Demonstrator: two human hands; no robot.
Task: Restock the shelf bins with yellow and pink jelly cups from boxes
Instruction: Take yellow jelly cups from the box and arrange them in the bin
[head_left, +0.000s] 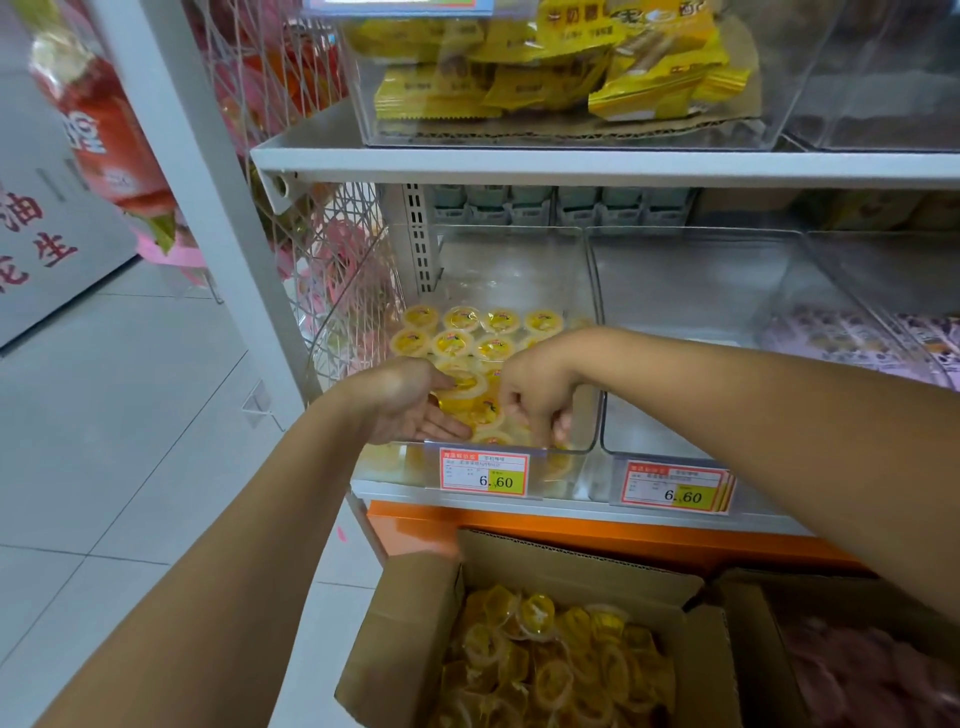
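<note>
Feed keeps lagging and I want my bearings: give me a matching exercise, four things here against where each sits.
Things: 1 yellow jelly cup bin; 2 cardboard box; 3 yellow snack packets; 4 left price tag.
Places: A upper shelf; B clipped on the bin front; C below both shelves; D resting on the middle shelf.
Pairs: 1-D, 2-C, 3-A, 4-B.

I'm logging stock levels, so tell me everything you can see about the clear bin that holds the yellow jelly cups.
The clear bin looks like see-through hard plastic, open-topped, at the left end of the white shelf. Yellow jelly cups cover its floor in a low layer, far below the rim. A red-edged price tag hangs on its front. The left hand and right hand reach inside.
</note>
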